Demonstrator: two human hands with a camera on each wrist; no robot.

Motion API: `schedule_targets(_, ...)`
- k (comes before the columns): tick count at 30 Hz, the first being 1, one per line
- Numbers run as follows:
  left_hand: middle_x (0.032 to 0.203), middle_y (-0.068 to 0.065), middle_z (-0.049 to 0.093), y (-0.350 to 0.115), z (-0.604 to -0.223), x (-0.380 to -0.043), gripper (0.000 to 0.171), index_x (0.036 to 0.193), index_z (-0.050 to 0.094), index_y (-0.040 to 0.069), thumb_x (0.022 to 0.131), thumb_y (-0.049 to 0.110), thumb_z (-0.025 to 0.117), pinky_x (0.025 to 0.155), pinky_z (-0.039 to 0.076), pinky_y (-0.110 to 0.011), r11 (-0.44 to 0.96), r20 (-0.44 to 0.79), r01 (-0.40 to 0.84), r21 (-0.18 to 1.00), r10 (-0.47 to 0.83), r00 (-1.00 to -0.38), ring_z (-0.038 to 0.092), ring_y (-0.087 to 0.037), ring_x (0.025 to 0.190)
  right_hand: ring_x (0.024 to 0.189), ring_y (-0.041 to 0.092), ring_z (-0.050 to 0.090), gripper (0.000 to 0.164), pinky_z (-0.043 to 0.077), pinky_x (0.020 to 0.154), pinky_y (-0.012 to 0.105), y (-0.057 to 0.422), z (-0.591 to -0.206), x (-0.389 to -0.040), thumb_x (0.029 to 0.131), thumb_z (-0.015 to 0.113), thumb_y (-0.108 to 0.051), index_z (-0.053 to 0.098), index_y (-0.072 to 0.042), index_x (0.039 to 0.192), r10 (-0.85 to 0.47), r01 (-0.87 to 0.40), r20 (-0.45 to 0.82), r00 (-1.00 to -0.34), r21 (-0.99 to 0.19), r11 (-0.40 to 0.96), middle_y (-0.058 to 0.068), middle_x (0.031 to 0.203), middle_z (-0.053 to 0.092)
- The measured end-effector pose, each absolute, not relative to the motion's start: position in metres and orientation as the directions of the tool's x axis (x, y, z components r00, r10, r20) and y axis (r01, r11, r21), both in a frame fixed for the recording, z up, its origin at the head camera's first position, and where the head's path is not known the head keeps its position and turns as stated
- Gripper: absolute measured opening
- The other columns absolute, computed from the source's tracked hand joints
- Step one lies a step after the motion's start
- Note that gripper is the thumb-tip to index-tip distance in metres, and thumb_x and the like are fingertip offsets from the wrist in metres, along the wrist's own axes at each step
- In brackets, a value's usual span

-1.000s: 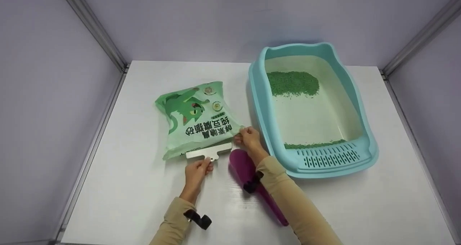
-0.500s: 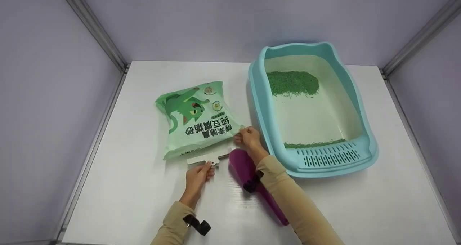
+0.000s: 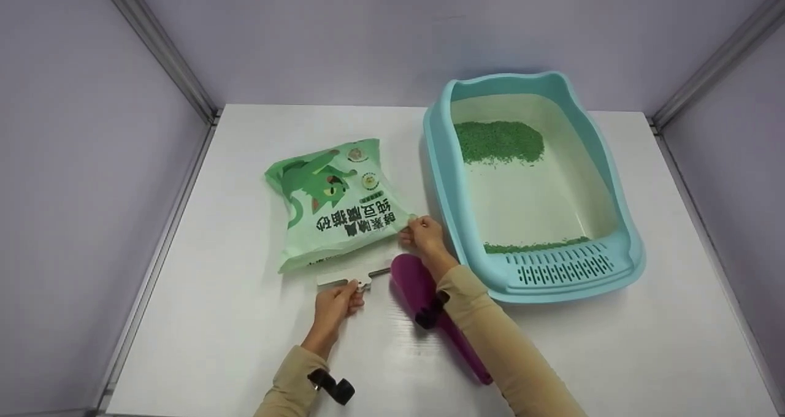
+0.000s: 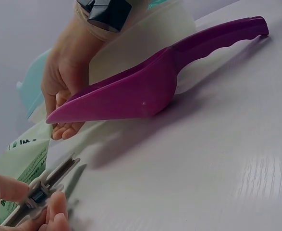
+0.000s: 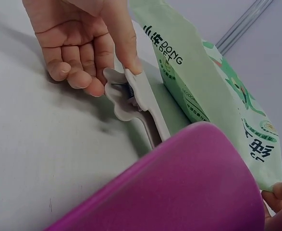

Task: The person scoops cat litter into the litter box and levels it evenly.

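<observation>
My left hand (image 3: pixel 334 306) pinches the handles of a white bag clip (image 3: pixel 364 279) between thumb and fingers. The clip stands a little apart from the near edge of a green cat litter bag (image 3: pixel 343 199), which lies with a cat printed on top. In the right wrist view, the clip's handles (image 5: pixel 126 96) and spring show under the left thumb. My right hand (image 3: pixel 424 233) pinches the bag's near right corner. Beneath the right forearm lies a purple scoop (image 3: pixel 416 285), partly covered by the sleeve; the left wrist view shows its whole side.
A blue litter box (image 3: pixel 451 178) stands to the right, close beside the right hand. Green litter (image 3: pixel 500 141) is heaped at its far end, with a thin line at the near end. Walls enclose the white table (image 3: pixel 202 325) at the back and sides.
My left hand has drawn the clip off the bag's near edge, toward me, and the clip has tilted. The right hand and the bag have barely moved.
</observation>
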State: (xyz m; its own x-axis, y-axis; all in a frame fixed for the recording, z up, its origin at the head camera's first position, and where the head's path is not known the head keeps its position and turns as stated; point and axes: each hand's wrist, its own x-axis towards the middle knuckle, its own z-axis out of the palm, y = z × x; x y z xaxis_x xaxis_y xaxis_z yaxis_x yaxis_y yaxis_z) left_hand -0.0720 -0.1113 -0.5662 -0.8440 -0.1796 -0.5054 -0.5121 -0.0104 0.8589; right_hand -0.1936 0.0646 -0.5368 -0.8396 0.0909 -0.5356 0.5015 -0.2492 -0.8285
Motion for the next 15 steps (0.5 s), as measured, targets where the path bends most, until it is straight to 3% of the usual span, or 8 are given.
schedule_targets(9, 0.066, 0.002, 0.065, -0.1163, -0.5636, -0.0682, 0.036, 0.101, 0.063, -0.014, 0.096, 0.021, 0.057, 0.053, 0.052, -0.015, -0.057, -0.549, -0.548, 0.834, -0.174, -0.818, 0.06, -0.003, 0.055, 0.06, 0.013, 0.051, 0.024, 0.038, 0.055, 0.023, 0.0635, -0.5383, -0.1947, 0.098, 0.047, -0.004, 0.04, -0.006, 0.075, 0.092, 0.503, -0.545, -0.834, -0.817, -0.283, 0.005, 0.066, 0.055)
schedule_targets(15, 0.062, 0.002, 0.063, -0.1204, -0.5621, -0.0649, 0.036, 0.098, 0.065, -0.012, 0.097, 0.022, 0.055, 0.052, 0.053, -0.014, 0.017, -0.564, -0.572, 0.82, -0.139, -0.814, 0.061, -0.002, 0.054, 0.06, 0.012, 0.058, 0.022, 0.046, 0.055, 0.022, 0.0647, -0.5392, -0.1934, 0.099, 0.047, -0.007, 0.043, -0.006, 0.077, 0.096, 0.505, -0.536, -0.839, -0.832, -0.232, 0.005, 0.067, 0.059)
